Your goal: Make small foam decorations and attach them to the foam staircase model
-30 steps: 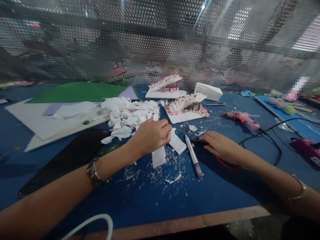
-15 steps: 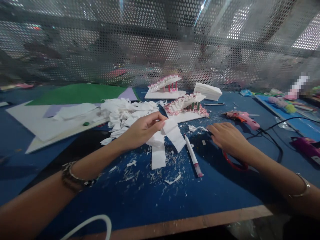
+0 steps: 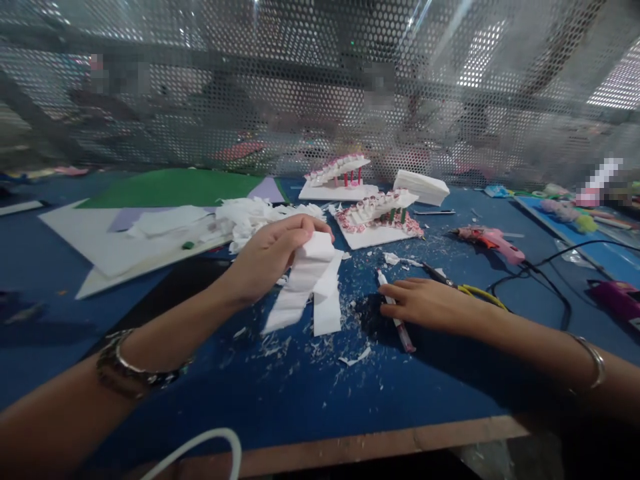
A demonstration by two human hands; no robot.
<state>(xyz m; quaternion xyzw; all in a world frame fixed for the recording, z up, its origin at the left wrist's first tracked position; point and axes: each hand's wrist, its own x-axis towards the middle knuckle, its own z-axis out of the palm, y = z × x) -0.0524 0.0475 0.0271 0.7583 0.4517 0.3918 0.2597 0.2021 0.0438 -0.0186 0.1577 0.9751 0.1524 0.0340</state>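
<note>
Left hand (image 3: 270,257) pinches a folded white foam strip (image 3: 307,287), its ends hanging to the blue table (image 3: 310,393). Right hand (image 3: 425,303) lies flat over a white pen (image 3: 397,313). Yellow-handled scissors (image 3: 465,288) just beyond; 2 foam staircase models (image 3: 373,210) behind.

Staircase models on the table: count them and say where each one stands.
2. One staircase model stands at the back near the mesh screen; the other staircase model stands just in front of it, slightly to the right. Clutter may hide more.
</note>
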